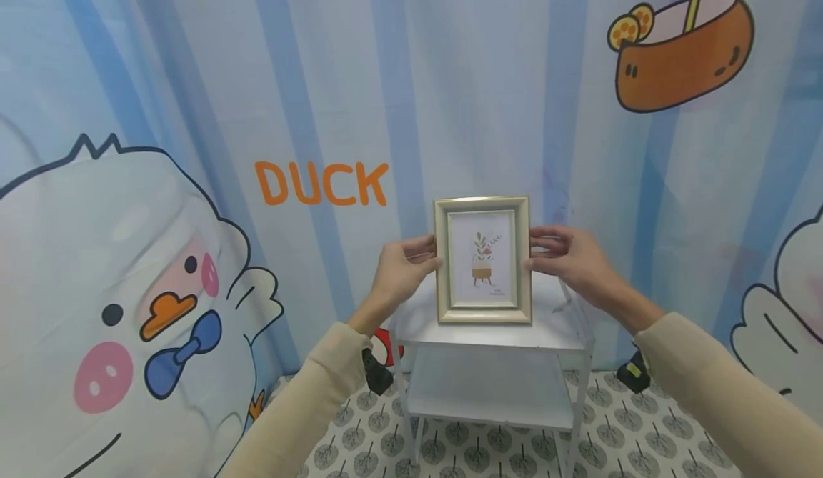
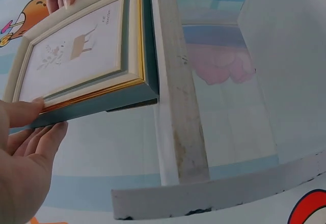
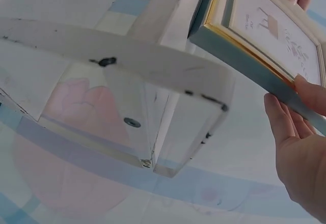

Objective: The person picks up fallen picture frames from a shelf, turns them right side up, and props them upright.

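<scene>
A gold-edged picture frame (image 1: 483, 316) with a printed potted plant stands upright on the white side table's top (image 1: 559, 328). My left hand (image 1: 406, 269) pinches its left side, thumb on the front and fingers behind. On the opposite side my right hand (image 1: 574, 260) grips the edge the same way. The left wrist view shows the frame's blue-green side (image 2: 97, 104) between the left thumb and fingers. In the right wrist view, the right hand (image 3: 300, 152) holds the picture frame (image 3: 244, 56) near the tabletop's edge. Its back is hidden.
The white table has a lower shelf (image 1: 489, 385) and slim legs with chipped paint. Behind it hangs a striped blue curtain (image 1: 334, 71) with cartoon ducks and the word DUCK. A tree-patterned floor covering (image 1: 476, 449) lies beneath.
</scene>
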The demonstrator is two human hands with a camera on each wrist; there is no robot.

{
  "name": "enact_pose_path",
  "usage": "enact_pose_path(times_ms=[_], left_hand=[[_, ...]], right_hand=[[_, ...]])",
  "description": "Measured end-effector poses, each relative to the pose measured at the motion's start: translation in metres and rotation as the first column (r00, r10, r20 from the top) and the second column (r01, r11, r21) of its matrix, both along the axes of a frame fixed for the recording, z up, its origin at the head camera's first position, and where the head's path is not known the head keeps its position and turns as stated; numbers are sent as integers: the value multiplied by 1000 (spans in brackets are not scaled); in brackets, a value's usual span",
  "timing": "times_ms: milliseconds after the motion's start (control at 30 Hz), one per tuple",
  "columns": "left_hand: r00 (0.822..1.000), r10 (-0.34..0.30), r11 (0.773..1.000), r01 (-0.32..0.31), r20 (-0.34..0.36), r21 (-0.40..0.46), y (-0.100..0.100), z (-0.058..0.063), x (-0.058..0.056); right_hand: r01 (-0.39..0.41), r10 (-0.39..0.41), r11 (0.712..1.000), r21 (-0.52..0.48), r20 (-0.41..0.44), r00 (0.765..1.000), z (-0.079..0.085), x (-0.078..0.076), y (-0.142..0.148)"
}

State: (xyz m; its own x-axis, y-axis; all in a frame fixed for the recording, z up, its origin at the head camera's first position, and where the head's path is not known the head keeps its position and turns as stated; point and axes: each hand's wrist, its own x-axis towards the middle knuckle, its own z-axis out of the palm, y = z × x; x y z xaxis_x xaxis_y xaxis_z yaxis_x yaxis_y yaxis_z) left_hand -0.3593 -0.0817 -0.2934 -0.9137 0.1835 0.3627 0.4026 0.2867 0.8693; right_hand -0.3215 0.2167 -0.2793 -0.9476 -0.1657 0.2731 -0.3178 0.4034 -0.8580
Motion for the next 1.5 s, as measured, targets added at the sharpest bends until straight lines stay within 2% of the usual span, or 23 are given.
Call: enact_pose_path(times_ms=[167, 367, 567, 800, 967, 1133, 1267, 1500], left_hand=[[1000, -11, 1000, 11, -19, -6, -1, 0, 1], [998, -59, 998, 59, -19, -3, -4, -6, 4], [997, -70, 998, 70, -25, 6, -8, -8, 4], [994, -104, 992, 102, -16, -69, -11, -6, 0], [992, -123, 987, 122, 0, -104, -13, -7, 1], [994, -109, 987, 107, -16, -118, -13, -7, 2], [995, -95, 990, 91, -31, -112, -13, -6, 2], [993, -116, 990, 113, -34, -86, -13, -6, 10]], right_hand=[[15, -15, 999, -28, -7, 1000, -1, 2, 1], [9, -11, 998, -56, -36, 999, -7, 7, 2], [33, -35, 999, -34, -63, 997, -7, 10, 2], [68, -68, 998, 1, -76, 995, -5, 12, 3], [66, -69, 997, -34, -77, 995, -4, 16, -1], [96, -96, 995, -6, -70, 993, 0, 19, -5], [95, -94, 995, 14, -77, 993, 4, 17, -5], [50, -51, 999, -14, -41, 998, 10, 6, -6]])
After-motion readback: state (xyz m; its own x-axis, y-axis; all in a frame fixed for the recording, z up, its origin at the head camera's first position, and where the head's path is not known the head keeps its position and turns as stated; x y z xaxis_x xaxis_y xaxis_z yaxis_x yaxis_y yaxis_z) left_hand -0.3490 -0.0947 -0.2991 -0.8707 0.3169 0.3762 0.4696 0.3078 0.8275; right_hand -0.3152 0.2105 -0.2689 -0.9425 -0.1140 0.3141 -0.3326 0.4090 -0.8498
